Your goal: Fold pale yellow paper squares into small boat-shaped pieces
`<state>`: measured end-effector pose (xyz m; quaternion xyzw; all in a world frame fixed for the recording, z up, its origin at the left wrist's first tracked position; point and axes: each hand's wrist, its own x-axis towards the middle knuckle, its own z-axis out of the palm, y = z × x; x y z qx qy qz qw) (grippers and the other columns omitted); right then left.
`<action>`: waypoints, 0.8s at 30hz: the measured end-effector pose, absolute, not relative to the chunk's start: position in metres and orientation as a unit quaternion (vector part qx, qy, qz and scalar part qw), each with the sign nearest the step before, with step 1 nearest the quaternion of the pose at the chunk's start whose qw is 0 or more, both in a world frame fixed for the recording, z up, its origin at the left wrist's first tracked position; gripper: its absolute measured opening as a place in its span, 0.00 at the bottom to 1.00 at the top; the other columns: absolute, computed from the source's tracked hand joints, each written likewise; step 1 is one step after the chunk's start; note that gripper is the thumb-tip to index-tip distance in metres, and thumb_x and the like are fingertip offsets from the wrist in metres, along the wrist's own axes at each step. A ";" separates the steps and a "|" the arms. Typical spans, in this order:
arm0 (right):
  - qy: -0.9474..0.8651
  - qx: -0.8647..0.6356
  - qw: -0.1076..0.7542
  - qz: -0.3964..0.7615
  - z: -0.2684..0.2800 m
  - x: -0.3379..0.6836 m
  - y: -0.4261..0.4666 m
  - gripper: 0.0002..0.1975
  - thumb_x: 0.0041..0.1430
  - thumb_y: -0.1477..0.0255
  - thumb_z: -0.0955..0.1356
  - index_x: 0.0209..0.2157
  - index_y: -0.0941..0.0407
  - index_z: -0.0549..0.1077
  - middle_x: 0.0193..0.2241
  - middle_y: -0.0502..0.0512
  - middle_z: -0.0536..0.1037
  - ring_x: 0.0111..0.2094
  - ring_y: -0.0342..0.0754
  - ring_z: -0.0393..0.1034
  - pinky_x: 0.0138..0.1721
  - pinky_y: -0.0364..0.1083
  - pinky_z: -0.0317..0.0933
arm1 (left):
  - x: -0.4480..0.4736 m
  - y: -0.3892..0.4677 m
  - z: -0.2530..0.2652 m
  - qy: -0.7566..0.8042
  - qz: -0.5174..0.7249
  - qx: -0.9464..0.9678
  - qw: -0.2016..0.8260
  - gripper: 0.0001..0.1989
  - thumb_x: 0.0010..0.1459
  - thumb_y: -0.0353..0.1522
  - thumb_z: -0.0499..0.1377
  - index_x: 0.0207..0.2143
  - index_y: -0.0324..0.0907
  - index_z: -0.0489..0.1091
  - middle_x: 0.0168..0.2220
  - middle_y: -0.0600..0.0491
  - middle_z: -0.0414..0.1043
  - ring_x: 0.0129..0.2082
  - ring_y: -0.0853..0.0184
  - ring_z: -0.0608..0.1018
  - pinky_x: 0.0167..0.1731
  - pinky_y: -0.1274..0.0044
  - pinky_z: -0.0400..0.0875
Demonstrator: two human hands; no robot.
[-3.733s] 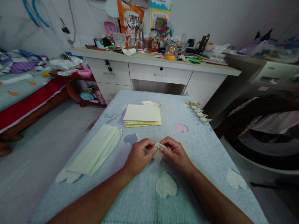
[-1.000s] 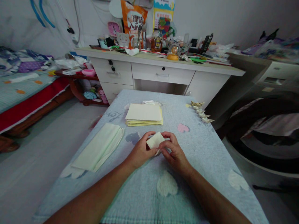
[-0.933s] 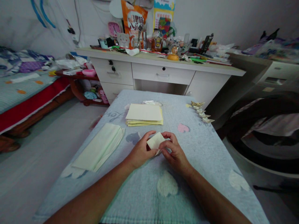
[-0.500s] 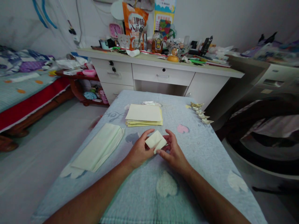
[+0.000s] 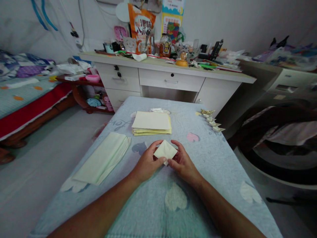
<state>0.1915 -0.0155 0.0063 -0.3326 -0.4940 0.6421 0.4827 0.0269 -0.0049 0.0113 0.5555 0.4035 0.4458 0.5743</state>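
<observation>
A small cream-white diamond of folded paper (image 5: pixel 165 149) sits between the two hands, above the near middle of the surface. One corner points away from the person; its faces look smooth and matt, with faint creases running to the lower tip, where the layers gather. The left hand (image 5: pixel 148 161) has its grip pinching the left side, thumb in front and fingers behind. The right hand (image 5: pixel 182 162) pinches near the lower tip with its thumb, its index finger raised clear of the right edge. Beneath lies the surface, covered with a pale blue heart-patterned cloth (image 5: pixel 143 211). Beyond the hands is a stack of rectangular cream and yellow paper sheets (image 5: pixel 151 121); to the left, a long pale-green folded sheet (image 5: pixel 102 157); far right, a row of small pointed folded-paper shapes (image 5: pixel 212 121).
</observation>
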 end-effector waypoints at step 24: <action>-0.767 -0.429 0.418 0.230 0.014 0.201 -0.016 0.15 0.53 0.83 0.64 0.38 0.51 0.71 0.45 0.55 0.66 0.48 0.51 0.60 0.48 0.52 0.58 | 0.025 -0.005 0.020 0.403 0.430 0.403 0.700 0.17 0.51 0.35 0.62 0.44 0.41 0.68 0.35 0.53 0.70 0.27 0.72 0.71 0.26 0.80 0.62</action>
